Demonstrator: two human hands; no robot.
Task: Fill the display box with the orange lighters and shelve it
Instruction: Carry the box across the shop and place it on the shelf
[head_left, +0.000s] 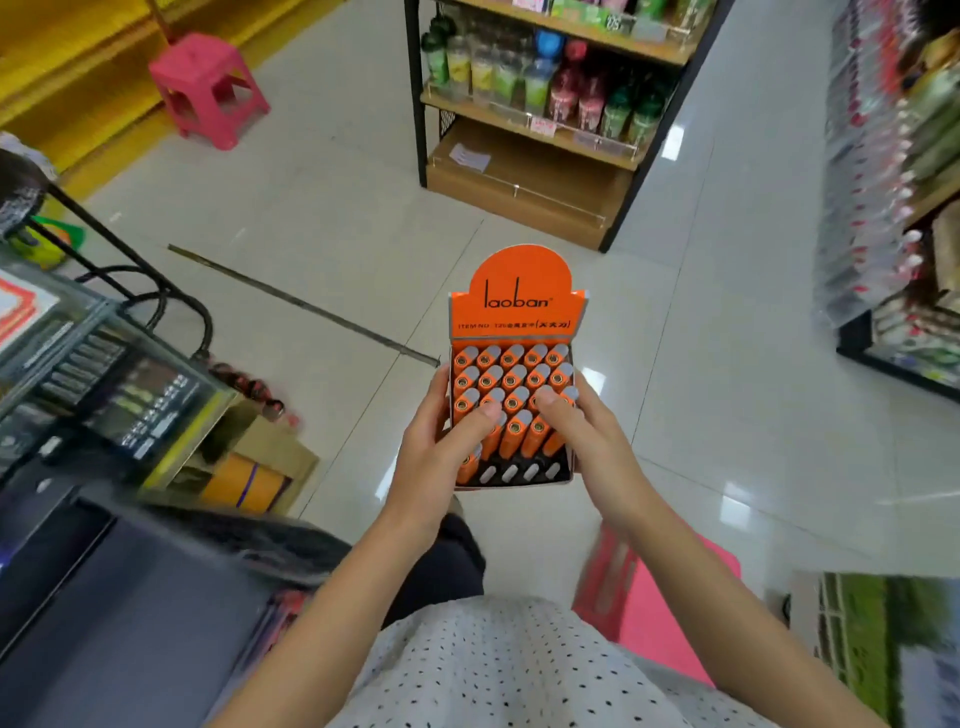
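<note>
An orange display box (519, 306) with a rounded "laoban" header card is held up in front of me over the shop floor. Several orange lighters (511, 387) with grey caps stand in its rows. The front row shows black slots with grey openings, with one lighter at its left end. My left hand (441, 457) grips the box's left side, thumb pressing on the lighters. My right hand (587, 441) holds the right side, its thumb also resting on the lighter tops.
A glass counter (104, 374) with goods is at my left. A wooden shelf unit (545, 156) with bottles stands ahead, its bottom shelf nearly bare. More shelving (893, 208) runs along the right. A pink stool (208, 88) is far left; another pink stool (670, 603) is under me.
</note>
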